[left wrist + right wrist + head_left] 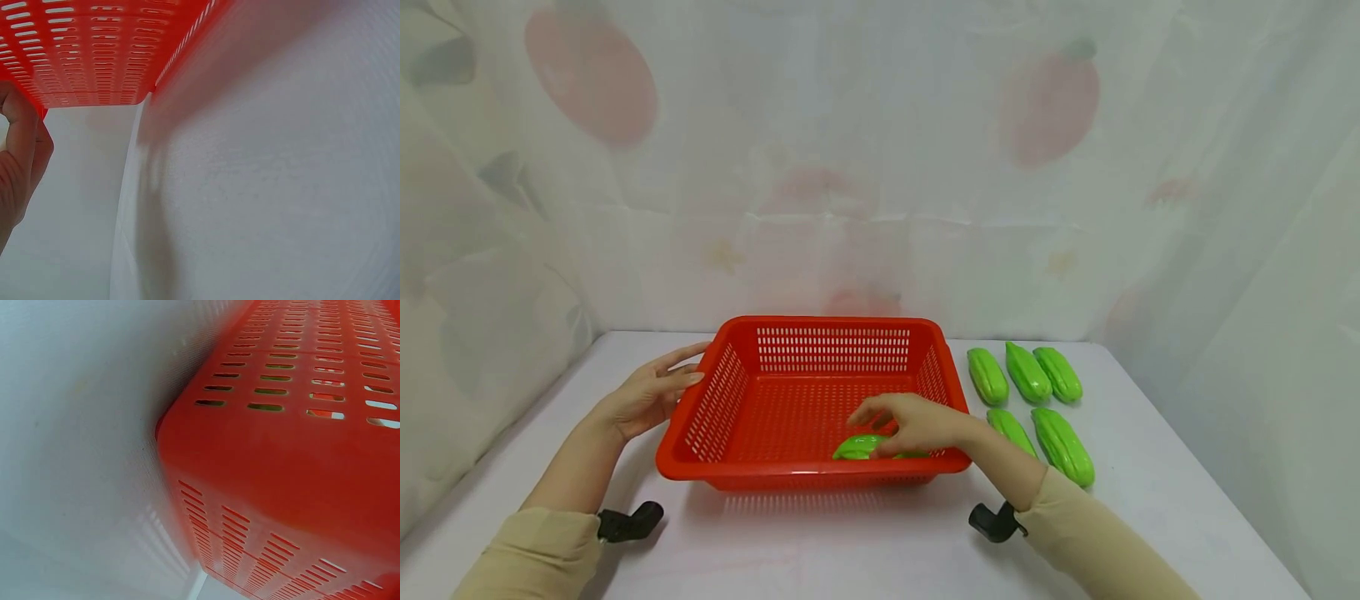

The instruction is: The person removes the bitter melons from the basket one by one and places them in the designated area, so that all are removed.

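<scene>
A red plastic basket (820, 468) with slotted walls stands mid-table. My left hand (651, 393) is at its left side, fingers loosely bent and the fingertips against the outside of the rim. In the left wrist view, that hand (22, 150) appears beside the basket wall (106, 56). My right hand (917, 425) reaches over the right rim into the basket, thumb and fingers spread apart above a bright green ridged gourd (856, 447). The front rim and the hand partly cover this gourd. Basket walls (281, 462) fill the right wrist view, where no hand shows.
Several more green gourds lie right of the basket, among them a front one (1064, 447) and a back one (988, 377). My right forearm partly covers another gourd (1011, 431). A printed white curtain (850, 167) hangs behind the white table (820, 558).
</scene>
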`<state>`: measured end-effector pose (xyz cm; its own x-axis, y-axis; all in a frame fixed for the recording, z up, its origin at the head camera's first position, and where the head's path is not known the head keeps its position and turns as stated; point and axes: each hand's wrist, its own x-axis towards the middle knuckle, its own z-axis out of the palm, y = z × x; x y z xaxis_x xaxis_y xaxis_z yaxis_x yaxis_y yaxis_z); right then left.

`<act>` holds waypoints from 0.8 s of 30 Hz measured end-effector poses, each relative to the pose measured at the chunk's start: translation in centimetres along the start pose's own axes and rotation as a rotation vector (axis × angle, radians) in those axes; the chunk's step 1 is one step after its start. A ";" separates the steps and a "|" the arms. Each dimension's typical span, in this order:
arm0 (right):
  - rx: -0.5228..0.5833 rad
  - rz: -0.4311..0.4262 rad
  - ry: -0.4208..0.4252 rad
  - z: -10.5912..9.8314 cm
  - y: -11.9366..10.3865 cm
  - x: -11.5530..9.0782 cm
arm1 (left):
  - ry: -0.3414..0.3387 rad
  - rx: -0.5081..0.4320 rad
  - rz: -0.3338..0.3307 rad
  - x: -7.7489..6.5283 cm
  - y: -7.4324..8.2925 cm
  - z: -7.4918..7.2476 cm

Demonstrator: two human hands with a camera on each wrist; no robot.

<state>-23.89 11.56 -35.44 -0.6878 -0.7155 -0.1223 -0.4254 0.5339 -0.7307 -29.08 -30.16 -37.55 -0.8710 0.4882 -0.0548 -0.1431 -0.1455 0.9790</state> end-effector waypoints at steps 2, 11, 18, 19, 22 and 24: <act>-0.038 0.004 -0.007 0.1 0.0 0.0 | 0.008 0.001 -0.005 0.0 0.0 0.1; -0.103 -0.008 -0.038 0.1 0.2 0.1 | 0.010 0.000 -0.008 0.0 0.1 0.1; -0.151 0.032 -0.036 0.2 0.0 0.1 | -0.005 -0.003 -0.003 0.1 -0.1 -0.2; -0.153 0.039 -0.036 0.2 -0.1 0.1 | -0.006 -0.003 -0.004 0.1 -0.1 -0.3; -0.161 0.053 -0.038 0.3 -0.2 0.1 | -0.002 0.003 -0.006 0.1 -0.3 -0.4; -0.167 0.061 -0.038 0.3 -0.2 0.0 | 0.001 0.005 -0.006 0.1 -0.2 -0.3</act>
<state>-23.67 11.30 -35.51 -0.6938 -0.6943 -0.1910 -0.4776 0.6422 -0.5995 -29.26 -30.34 -37.84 -0.8704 0.4886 -0.0609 -0.1462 -0.1384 0.9795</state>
